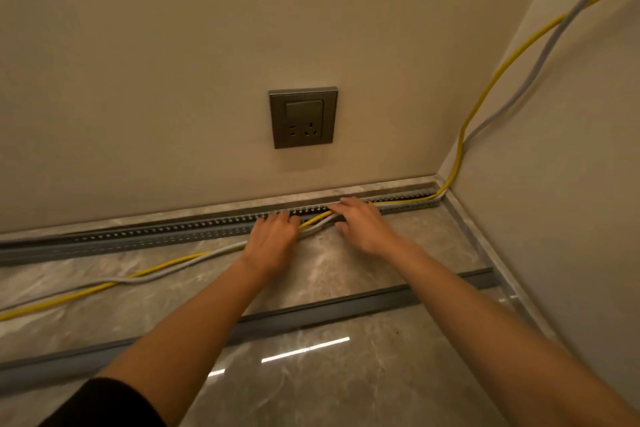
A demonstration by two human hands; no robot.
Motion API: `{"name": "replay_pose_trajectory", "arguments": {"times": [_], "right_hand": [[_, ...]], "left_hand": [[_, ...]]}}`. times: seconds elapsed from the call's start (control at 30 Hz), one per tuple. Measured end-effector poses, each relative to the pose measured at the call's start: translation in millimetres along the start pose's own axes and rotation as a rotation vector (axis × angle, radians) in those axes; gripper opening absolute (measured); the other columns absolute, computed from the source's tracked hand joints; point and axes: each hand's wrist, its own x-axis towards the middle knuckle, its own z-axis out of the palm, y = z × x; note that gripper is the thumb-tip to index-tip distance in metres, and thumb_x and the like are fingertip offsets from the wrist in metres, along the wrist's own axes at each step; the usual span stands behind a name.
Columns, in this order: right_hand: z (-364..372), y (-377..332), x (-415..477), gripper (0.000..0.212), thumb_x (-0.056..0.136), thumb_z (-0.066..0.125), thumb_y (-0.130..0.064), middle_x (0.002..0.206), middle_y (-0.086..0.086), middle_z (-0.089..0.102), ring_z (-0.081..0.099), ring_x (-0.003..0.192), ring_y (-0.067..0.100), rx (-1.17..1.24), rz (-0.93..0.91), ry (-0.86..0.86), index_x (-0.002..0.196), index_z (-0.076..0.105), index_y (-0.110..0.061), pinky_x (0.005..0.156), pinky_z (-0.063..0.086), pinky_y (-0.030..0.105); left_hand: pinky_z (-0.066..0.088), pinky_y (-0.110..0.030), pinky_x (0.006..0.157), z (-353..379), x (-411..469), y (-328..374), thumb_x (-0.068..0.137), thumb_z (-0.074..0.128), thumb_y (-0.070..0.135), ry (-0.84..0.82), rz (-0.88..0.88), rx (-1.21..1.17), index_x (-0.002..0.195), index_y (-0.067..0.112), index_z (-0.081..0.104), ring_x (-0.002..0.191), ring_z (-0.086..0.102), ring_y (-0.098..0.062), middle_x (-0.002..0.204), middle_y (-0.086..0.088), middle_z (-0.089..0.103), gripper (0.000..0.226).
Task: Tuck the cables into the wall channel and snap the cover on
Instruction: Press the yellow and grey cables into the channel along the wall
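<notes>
Head view: left hand [273,239] and right hand [363,224], fingers flat, hide cables [166,269] entering channel [156,236].

Head view — steeply down, close over floor [346,374]

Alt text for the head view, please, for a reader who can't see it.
Both hands, left hand and right hand, press a yellow cable and a grey cable into a slotted channel along the wall base. The loose cover strip lies on the floor, below a wall socket.
</notes>
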Motion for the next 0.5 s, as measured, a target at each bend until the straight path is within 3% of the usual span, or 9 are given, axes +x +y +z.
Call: {"name": "replay_pose_trajectory", "arguments": {"times": [0.2, 0.37, 0.5], "right_hand": [[2.5, -11.8, 1.4, 0.044, 0.101, 0.037, -0.018, 0.149, 0.014, 0.039, 0.036, 0.137, 0.032, -0.081, 0.042, 0.027, 0.144, 0.035, -0.02, 0.114, 0.031, 0.042], [3.2, -13.1, 5.3, 0.041, 0.101, 0.036, -0.021, 0.127, 0.014, 0.057, 0.054, 0.115, 0.033, -0.117, 0.032, 0.084, 0.142, 0.039, -0.021, 0.093, 0.045, 0.038], [1.2, -18.3, 6.4, 0.042, 0.1, 0.04, -0.014, 0.125, 0.018, 0.056, 0.055, 0.113, 0.035, -0.187, 0.041, 0.106, 0.141, 0.039, -0.017, 0.089, 0.047, 0.039]], "left_hand": [[0.045, -0.041, 0.094, 1.0, -8.2, -17.4, 0.098, 0.04, 0.007, -0.046, 0.004, 0.036, 0.126, 0.005, 0.047, 0.12, 0.051, -0.032, 0.131, -0.015, 0.049, 0.029], [0.048, -0.041, 0.083, -12.7, -6.8, -24.1, 0.096, 0.042, 0.006, 0.039, 0.024, 0.08, 0.116, 0.004, 0.057, 0.115, 0.054, -0.032, 0.125, -0.014, 0.052, 0.025], [0.048, -0.04, 0.084, -22.1, -0.5, -31.3, 0.096, 0.039, 0.005, 0.083, 0.032, 0.13, 0.116, 0.002, 0.058, 0.118, 0.051, -0.031, 0.125, -0.015, 0.053, 0.028]]}}
